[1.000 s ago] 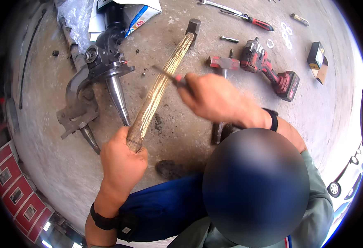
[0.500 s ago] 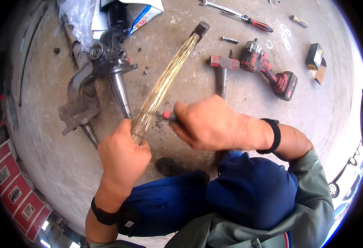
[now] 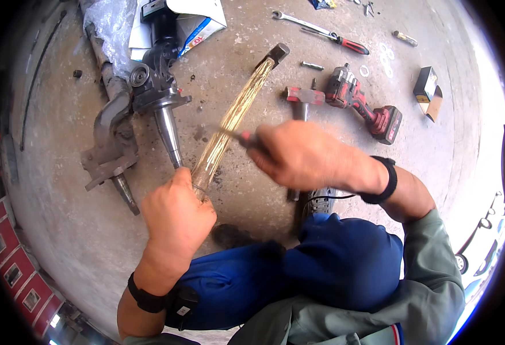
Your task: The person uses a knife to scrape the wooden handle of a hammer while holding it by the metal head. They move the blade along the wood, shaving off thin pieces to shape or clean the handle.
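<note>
Right hand [image 3: 298, 154]: shifted up the handle since half a second ago, from near the left fist to about mid-shaft; fingers curled tightly round a slim bladed tool [image 3: 244, 135].
Slim bladed tool: blurred, red at the base of the blade; it crosses the pale wood, but we cannot tell whether the edge bites or passes just above.
Left hand [image 3: 178, 221]: fingers closed round the butt of the hammer [image 3: 240, 112]; we judge the end grip steadies it and leaves most of the shaft bare to the blade.
Hammer: slants between both hands over the concrete floor [image 3: 252, 201], dark head farthest from the body; wood pale and stringy, darker by the fist. Head resting or raised: cannot tell.
Trouser leg [image 3: 229, 282]: blue, beside the left wrist; perhaps a brace, we cannot confirm.
Spindle [image 3: 168, 131]: polished taper, its tip just by the left thumb; contact unclear.
Red-headed hammer [image 3: 305, 95]: lies beyond the right hand, which partly covers its shaft.
Impact wrench [image 3: 347, 89]: on its side beside that hammer, probably parked within reach.
</note>
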The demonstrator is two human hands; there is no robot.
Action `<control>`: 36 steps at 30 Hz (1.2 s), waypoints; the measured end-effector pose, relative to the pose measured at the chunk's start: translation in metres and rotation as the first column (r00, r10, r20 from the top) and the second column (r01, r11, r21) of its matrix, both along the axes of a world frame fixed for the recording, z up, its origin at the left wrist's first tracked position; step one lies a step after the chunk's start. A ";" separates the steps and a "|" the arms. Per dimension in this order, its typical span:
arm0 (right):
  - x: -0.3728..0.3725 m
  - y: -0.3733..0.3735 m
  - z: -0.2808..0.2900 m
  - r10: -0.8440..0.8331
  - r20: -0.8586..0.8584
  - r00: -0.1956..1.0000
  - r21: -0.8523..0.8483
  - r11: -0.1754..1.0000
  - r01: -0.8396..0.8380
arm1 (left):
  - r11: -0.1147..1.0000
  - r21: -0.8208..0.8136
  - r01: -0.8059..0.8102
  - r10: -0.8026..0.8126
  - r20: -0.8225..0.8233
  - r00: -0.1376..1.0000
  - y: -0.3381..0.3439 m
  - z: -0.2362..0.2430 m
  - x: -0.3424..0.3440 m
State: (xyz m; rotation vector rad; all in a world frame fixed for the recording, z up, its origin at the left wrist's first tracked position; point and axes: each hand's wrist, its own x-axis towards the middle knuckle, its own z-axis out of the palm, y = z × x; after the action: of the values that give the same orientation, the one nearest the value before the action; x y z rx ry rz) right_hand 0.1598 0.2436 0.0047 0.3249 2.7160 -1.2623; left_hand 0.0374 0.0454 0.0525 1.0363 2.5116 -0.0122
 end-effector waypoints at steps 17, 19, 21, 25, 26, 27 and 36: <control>-0.002 0.021 -0.034 -0.120 0.225 0.967 0.112 0.989 0.096 | 0.996 -0.070 0.047 -0.049 -0.029 0.998 -0.001 0.000 0.001; -0.006 0.026 -0.020 -0.128 0.360 0.924 0.003 0.991 0.136 | 0.997 -0.066 0.036 -0.038 -0.042 0.998 0.001 0.001 0.000; 0.003 -0.003 0.008 -0.034 0.168 0.985 -0.064 0.997 0.045 | 0.998 -0.053 0.037 -0.040 -0.047 0.998 -0.001 0.000 0.002; 0.000 -0.011 -0.002 0.053 0.158 0.986 -0.036 0.998 -0.048 | 0.996 -0.086 0.012 -0.014 -0.020 1.000 0.001 0.002 -0.003; 0.001 0.003 -0.023 0.027 0.119 0.992 0.005 1.000 -0.028 | 0.997 -0.075 0.007 -0.008 -0.009 1.000 -0.001 0.000 -0.004; 0.000 0.012 -0.035 -0.091 0.188 0.978 0.044 0.996 0.084 | 0.998 -0.067 0.001 -0.001 0.003 1.000 -0.002 -0.001 -0.003; 0.010 -0.042 -0.026 0.001 0.075 0.997 0.078 0.997 -0.007 | 0.993 -0.107 -0.055 0.064 0.084 0.994 -0.002 -0.003 -0.005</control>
State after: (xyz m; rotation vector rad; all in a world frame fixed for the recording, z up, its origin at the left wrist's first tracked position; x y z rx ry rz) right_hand 0.1700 0.2013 -0.0216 0.3674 2.7053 -1.1213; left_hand 0.0326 0.0432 0.0490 0.9003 2.4342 -0.0779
